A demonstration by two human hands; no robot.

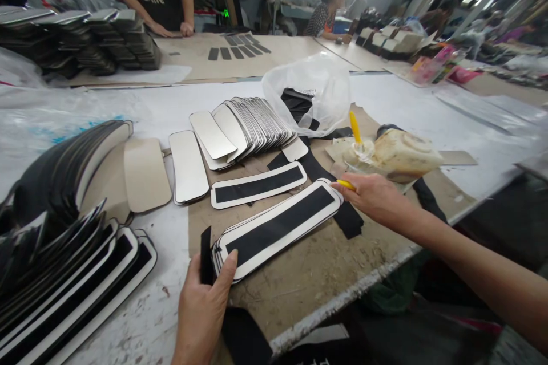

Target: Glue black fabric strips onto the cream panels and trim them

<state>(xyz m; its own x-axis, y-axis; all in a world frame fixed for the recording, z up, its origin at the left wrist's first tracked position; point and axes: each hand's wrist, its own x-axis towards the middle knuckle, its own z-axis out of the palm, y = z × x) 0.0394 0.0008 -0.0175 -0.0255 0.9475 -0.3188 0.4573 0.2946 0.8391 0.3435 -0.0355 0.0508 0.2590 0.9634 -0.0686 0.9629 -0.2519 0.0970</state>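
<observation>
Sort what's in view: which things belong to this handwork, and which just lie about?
Likely the job:
panel stack, touched by left hand
black strip
yellow handle, in right hand

Likely just lying about:
plastic sheet, left
pink items, right

The left hand and right hand are showing bare, and the right forearm is appearing uncovered along its whole visible length. At the bottom edge, black clothing is displaying white marks, too cropped to read.
</observation>
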